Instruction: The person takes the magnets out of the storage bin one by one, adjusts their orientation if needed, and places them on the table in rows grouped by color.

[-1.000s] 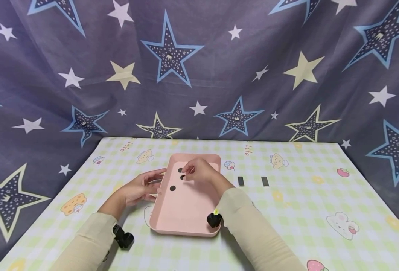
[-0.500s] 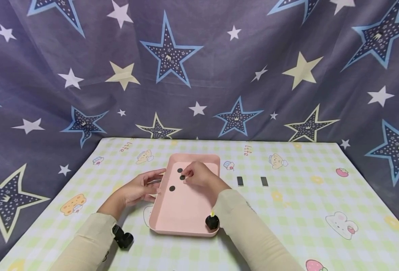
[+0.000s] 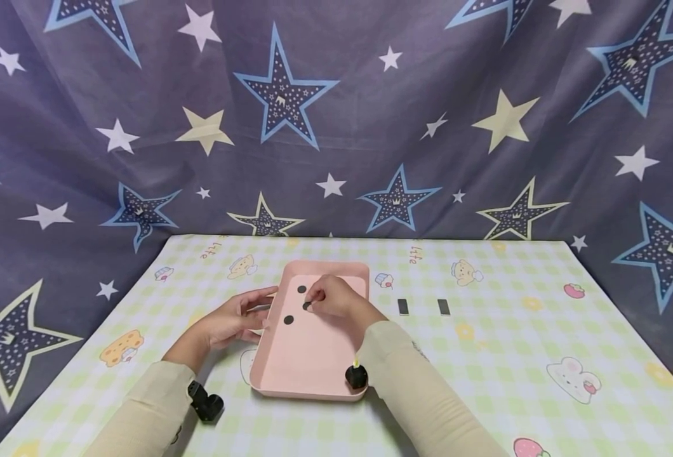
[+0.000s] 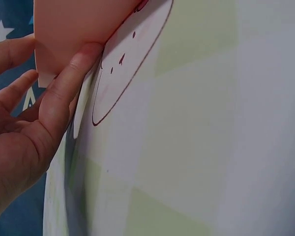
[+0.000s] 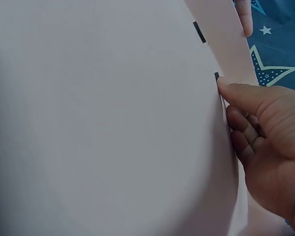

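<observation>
My right hand (image 3: 336, 297) is over the pink tray (image 3: 308, 374), with thumb and curled fingers on a small flat black disc (image 3: 306, 306). In the right wrist view the thumb presses this thin black disc (image 5: 217, 76) at the tray floor; its underside is hidden. Two more black discs lie flat on the floor, a far disc (image 3: 302, 289) and a nearer disc (image 3: 288, 320). My left hand (image 3: 230, 322) rests against the outside of the tray's left wall. In the left wrist view its extended fingers and thumb touch the pink wall (image 4: 69, 29).
Two small dark rectangular pieces lie right of the tray, a left piece (image 3: 403, 307) and a right piece (image 3: 444, 307). A checked tablecloth (image 3: 485, 393) with printed animals covers the table. Behind hangs a dark star-patterned curtain (image 3: 359, 114). Each sleeve carries a black wrist camera (image 3: 206, 404).
My right hand has shifted slightly toward me, and the disc at its fingertips has moved the same way, nearer the closest disc. The left hand and tray stay put.
</observation>
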### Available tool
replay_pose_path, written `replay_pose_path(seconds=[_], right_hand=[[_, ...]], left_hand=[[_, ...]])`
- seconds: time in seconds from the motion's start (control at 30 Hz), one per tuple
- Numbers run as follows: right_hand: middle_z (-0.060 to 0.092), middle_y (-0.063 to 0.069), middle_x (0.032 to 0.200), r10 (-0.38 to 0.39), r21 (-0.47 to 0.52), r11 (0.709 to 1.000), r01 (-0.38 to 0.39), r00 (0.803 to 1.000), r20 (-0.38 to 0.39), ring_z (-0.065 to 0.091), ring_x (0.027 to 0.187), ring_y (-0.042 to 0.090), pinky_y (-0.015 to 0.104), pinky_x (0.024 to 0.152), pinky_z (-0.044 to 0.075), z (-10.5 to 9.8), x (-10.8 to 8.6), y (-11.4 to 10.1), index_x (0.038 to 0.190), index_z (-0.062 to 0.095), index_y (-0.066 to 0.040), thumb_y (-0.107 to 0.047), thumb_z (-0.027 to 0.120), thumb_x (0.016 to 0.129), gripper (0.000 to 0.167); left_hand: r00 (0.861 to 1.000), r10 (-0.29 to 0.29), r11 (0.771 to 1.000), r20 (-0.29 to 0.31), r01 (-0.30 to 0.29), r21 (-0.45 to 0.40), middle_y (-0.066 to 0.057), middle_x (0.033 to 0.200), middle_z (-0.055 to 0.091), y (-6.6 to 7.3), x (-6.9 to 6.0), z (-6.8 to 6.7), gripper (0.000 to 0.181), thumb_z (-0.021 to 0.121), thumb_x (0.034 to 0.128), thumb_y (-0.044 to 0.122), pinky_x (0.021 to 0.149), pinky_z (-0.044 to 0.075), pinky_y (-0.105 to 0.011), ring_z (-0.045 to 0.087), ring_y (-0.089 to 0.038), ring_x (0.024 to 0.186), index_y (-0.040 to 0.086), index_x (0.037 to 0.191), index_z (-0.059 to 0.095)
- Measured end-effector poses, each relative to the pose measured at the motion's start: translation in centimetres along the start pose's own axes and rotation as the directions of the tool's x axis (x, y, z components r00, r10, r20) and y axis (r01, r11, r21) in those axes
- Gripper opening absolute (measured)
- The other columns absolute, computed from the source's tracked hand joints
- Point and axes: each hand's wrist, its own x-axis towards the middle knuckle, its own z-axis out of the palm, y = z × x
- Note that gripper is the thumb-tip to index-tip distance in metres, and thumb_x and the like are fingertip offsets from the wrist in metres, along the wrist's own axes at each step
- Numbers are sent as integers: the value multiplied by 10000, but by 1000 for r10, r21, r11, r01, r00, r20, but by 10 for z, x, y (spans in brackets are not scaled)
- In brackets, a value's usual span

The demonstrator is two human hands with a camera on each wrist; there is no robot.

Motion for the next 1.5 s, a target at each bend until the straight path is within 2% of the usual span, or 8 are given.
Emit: replay_pose_path(seconds=[0.27,0.5,0.67,1.03,1.2,1.5], right_hand=[[634,-36,800,18,60,998,-18,1000,8,549,733,74,204,715,476,-4,-1,-1,914,712,-65,-101,757,850,85],[668,40,875,-20,135,991,18,1000,11,579,773,87,194,727,497,-12,-3,-7,948,697,-3,4,693,870,78],[674,76,921,-34,144,989,32,999,9,590,817,101,206,775,495,-20,-8,-12,954,696,-6,41,658,883,94],[668,3,904,-6,137,990,10,1000,-27,607,827,120,239,810,498,-39,-14,-20,990,702,-33,-80,724,879,123],[663,-20,897,-6,110,994,12,999,-54,608,808,125,257,797,495,-49,-21,-23,975,706,-97,-124,730,882,100],[651,1,893,-34,111,993,44,995,-89,584,784,140,259,754,506,-61,-38,-22,984,695,-71,-104,720,886,106]], left_hand=[[1000,-6,1000,-3,6,6,-279,1532,201,1,0,1,791,573,908,-57,849,547,-487,483,-295,1279,36,1561,136],[1000,-8,1000,-8,8,14,-281,1531,202,0,1,0,788,579,908,-48,853,544,-491,488,-301,1272,45,1562,149],[1000,-7,1000,-5,7,10,-282,1534,196,0,1,0,790,580,906,-48,860,540,-495,475,-312,1284,48,1562,150],[1000,-2,1000,-2,2,19,-275,1531,208,-1,0,-1,788,590,910,-31,858,543,-487,472,-315,1289,54,1563,157],[1000,2,1000,-7,-2,16,-276,1525,216,-1,0,-1,787,594,908,-32,858,541,-493,485,-304,1278,50,1561,163],[1000,8,1000,-15,-8,17,-272,1519,226,-1,0,-1,791,605,900,-34,855,541,-499,501,-280,1261,49,1559,174]])
